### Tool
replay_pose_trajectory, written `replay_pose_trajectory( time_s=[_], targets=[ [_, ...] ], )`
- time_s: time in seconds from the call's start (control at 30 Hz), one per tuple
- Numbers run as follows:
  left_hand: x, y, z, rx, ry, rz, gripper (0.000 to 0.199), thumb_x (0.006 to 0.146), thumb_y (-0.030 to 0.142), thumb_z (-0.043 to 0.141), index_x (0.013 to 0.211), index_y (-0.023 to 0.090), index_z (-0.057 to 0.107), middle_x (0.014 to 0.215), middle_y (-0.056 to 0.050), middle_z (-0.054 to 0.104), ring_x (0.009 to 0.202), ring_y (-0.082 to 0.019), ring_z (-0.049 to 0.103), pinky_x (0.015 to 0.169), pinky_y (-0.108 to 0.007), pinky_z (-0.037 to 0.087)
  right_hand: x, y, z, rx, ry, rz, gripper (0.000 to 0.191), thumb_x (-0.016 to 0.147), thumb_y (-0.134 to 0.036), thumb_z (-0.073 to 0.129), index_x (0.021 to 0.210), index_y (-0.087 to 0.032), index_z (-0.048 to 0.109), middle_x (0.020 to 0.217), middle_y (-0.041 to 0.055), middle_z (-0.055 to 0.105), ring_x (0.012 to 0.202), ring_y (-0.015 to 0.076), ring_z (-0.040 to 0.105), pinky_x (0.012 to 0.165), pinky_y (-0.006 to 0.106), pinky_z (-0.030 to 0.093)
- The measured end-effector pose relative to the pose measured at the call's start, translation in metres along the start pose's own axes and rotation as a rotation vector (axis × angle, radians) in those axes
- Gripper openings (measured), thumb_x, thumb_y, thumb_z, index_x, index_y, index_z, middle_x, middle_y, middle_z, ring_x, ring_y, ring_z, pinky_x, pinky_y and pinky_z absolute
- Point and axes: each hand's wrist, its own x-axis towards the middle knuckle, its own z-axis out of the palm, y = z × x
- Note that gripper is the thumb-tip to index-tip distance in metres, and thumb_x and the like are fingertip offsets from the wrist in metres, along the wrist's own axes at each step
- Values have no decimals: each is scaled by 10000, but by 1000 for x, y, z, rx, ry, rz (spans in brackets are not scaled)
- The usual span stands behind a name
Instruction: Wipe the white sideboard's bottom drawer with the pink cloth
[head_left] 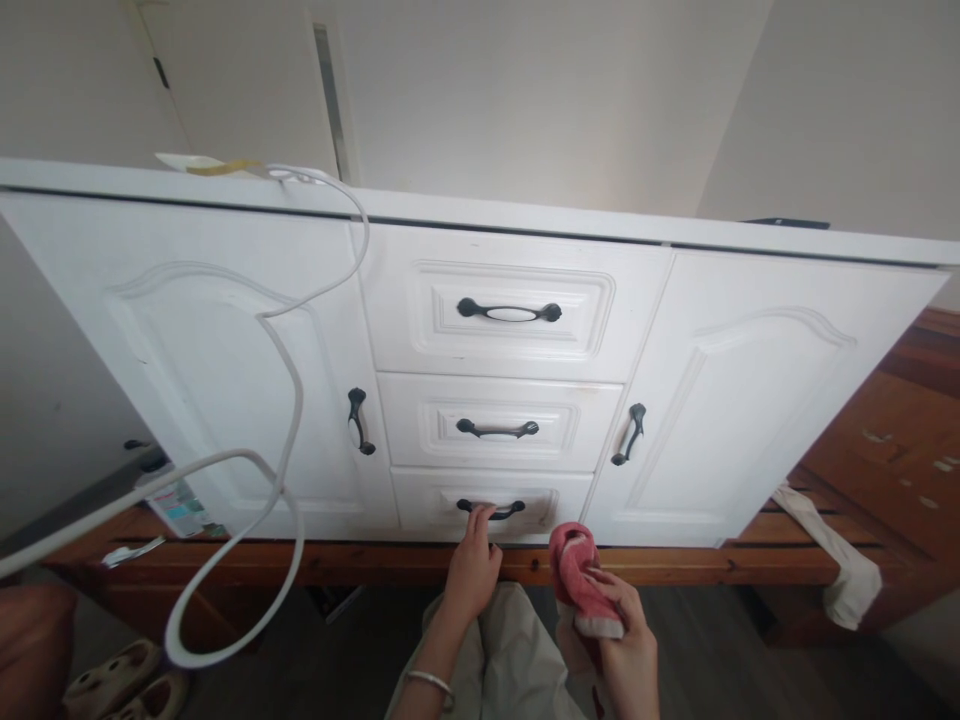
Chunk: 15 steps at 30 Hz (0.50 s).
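The right hand (626, 630) is closed round a bunched cloth (576, 575), thumb and fingers pressing into its folds. The cloth is a dusky pinkish red, soft and matte, rolled into a rounded lump with a twisted fold on top where paler streaks show; its lower edge ends in a whitish band. It is held up in front of the lower right corner of the bottom drawer (424, 502), just above the person's right knee. The left hand (474, 562), a silver bangle (430, 684) on its wrist, has its fingers partly bent, fingertips at the left half of that drawer's handle (511, 511); whether they grip it cannot be told. The handle is dark with a curved bar and flared ends. The bottom drawer is white with a raised, stepped panel, and sits flush below two matching drawers. A cupboard door stands on either side of the stack in the white cabinet (517, 212), which rests on a reddish-brown wooden bench (360, 562). A white cable (294, 395) hangs in loops across the left door, and a cream-coloured fabric strip (832, 550) drapes over the bench at right.
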Motion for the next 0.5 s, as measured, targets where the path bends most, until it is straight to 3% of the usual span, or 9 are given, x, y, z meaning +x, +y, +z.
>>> replay_pose_trajectory(
  time_s=[0.13,0.23,0.33,0.5],
  targets=[
    [2,7,-4,0,-21,-11,628,827,43,342,1438,149,435,1607,-150,412,1506,-296,415,1241,-505,392,7,-23,-4,19,-39,-15,199,713,-342,743,885,-257,797,1129,109,756,1080,318,699,966,459,553],
    [-9,12,-6,-11,-17,-35,551,828,69,338,1350,174,477,1508,-144,486,1395,-269,527,1175,-471,445,10,-41,-6,28,-66,-47,199,716,-368,769,880,-259,801,1134,114,757,1064,319,711,951,451,570],
    [-40,5,0,-82,11,-61,462,861,142,351,1290,217,505,1418,-120,533,1289,-241,587,1115,-436,475,12,-58,-9,46,-61,-69,194,721,-391,782,862,-260,804,1111,123,763,1029,318,725,905,439,597],
    [-111,-30,25,-210,23,-31,459,919,300,383,1340,220,549,1448,-138,560,970,-223,671,1020,-412,536,15,-92,-17,57,-84,-87,207,698,-427,818,834,-272,806,1069,131,770,981,324,734,851,436,618]
  ],
)
